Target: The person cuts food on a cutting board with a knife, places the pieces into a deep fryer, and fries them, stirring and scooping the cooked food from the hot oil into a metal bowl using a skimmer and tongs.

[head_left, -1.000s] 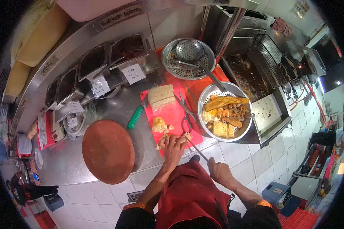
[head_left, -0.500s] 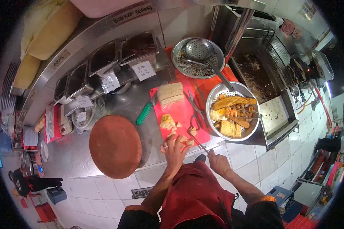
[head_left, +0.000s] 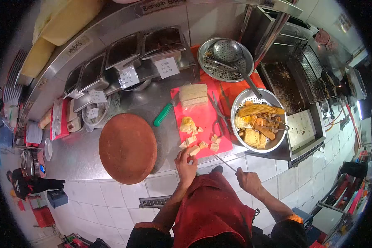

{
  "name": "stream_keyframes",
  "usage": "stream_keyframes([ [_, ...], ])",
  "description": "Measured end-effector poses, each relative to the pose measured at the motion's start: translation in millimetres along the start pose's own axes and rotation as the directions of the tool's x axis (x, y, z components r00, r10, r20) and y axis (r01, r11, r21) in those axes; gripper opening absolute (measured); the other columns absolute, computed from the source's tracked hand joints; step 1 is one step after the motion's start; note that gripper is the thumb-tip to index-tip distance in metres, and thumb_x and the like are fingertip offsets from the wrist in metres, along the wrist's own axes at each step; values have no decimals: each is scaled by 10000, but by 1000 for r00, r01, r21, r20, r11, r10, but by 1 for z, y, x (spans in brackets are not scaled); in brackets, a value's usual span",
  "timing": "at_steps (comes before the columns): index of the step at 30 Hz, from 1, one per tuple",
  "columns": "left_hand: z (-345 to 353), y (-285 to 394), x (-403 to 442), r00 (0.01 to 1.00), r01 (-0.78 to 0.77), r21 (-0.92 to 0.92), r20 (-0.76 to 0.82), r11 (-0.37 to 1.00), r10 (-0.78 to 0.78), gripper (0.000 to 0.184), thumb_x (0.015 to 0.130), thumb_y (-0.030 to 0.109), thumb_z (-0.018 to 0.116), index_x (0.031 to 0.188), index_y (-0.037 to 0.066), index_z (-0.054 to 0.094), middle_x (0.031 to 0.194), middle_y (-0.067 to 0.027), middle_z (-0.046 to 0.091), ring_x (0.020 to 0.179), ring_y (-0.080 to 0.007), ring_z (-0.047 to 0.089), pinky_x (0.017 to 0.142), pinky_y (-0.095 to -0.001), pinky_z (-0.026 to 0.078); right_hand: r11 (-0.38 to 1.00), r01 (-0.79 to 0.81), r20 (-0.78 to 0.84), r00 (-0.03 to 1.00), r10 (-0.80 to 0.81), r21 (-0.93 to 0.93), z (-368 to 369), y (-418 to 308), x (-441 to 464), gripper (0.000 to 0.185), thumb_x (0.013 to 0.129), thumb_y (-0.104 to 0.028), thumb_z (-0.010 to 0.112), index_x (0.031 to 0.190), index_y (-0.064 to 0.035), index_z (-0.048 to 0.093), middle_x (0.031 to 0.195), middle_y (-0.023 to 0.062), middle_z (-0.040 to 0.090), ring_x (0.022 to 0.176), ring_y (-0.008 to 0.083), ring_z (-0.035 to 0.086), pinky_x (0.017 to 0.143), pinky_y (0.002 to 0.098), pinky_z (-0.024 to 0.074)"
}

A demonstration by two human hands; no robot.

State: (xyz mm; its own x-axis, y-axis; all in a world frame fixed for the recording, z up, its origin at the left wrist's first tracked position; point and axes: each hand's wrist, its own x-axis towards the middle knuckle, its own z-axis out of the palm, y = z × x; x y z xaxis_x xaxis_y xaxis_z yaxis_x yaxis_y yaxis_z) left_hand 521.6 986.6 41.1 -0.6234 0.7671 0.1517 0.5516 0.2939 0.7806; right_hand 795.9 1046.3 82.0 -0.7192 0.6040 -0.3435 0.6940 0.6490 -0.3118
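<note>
Chunks of pale, blocky food [head_left: 214, 147] on flat red board [head_left: 202, 120]; look light, soft, prob. break: pinch sides gently. L hand [head_left: 187, 168] half curled, tips by chunk, can't tell if held. R hand [head_left: 249, 182] wrapped round thin metal knife [head_left: 225, 163].

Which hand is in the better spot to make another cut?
Probably the right hand: it grips the knife, whose tip is near the pale chunks. The left hand, fingers at those chunks, looks better placed to steady them.
</note>
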Motion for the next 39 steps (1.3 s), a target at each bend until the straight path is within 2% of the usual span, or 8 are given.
stream_keyframes([
  [8,-7,9,-2,992,120,-211,59,970,-109,353,750,19,674,1095,92,655,1026,-86,612,833,-241,605,824,-373,455,996,73,-40,997,-71,54,-9,-47,29,228,942,-237,473,994,-20,427,526,181,580,484,383,606,442,486,491],
  [14,1,-13,-6,996,62,-92,73,994,-55,322,745,-1,668,1061,54,644,984,-99,601,815,-255,597,761,-370,470,997,57,25,998,-56,-53,-2,-49,42,249,945,-256,468,972,-9,451,548,151,598,510,326,639,444,457,505],
  [17,-2,-16,-3,996,5,-114,91,993,5,307,743,-16,658,1044,39,637,981,-101,598,812,-263,593,745,-379,468,994,79,-129,988,-89,-75,14,-54,52,127,895,-155,463,924,-33,480,593,129,627,572,307,670,456,425,528],
  [24,-18,-16,-8,997,9,-162,80,987,4,307,769,-29,656,1073,15,638,1090,-120,602,947,-267,604,734,-305,538,997,-38,64,997,42,-66,4,-48,43,182,924,-200,442,955,-29,496,662,167,645,629,290,686,511,446,541],
  [30,-22,-18,-3,973,-209,-35,93,977,211,430,802,103,664,1216,34,572,1304,-169,497,1186,-327,480,1012,-457,364,993,-31,67,997,24,111,-15,-55,51,253,940,-243,434,1019,-3,452,643,186,632,601,390,647,504,499,519],
  [34,-6,-6,13,964,-234,92,154,968,219,815,817,398,641,1436,22,268,1504,-284,101,1381,-473,121,1098,-572,143,988,-98,-14,995,100,117,-43,-33,24,291,913,-240,460,1069,4,432,620,203,615,573,399,629,495,519,504],
  [37,31,24,14,948,-308,257,161,916,273,798,851,355,607,1444,-5,214,1495,-291,118,1377,-463,133,1101,-568,148,974,-184,-116,973,200,135,-55,-16,-3,277,909,-245,473,1060,-16,433,544,196,576,509,405,596,459,530,475],
  [39,57,42,20,938,-325,94,162,941,307,778,861,337,593,1442,-14,213,1489,-295,126,1368,-465,149,1093,-565,171,958,-235,-126,958,257,165,-62,-13,-15,249,920,-258,471,1015,-31,434,542,205,570,500,412,588,455,535,464],
])
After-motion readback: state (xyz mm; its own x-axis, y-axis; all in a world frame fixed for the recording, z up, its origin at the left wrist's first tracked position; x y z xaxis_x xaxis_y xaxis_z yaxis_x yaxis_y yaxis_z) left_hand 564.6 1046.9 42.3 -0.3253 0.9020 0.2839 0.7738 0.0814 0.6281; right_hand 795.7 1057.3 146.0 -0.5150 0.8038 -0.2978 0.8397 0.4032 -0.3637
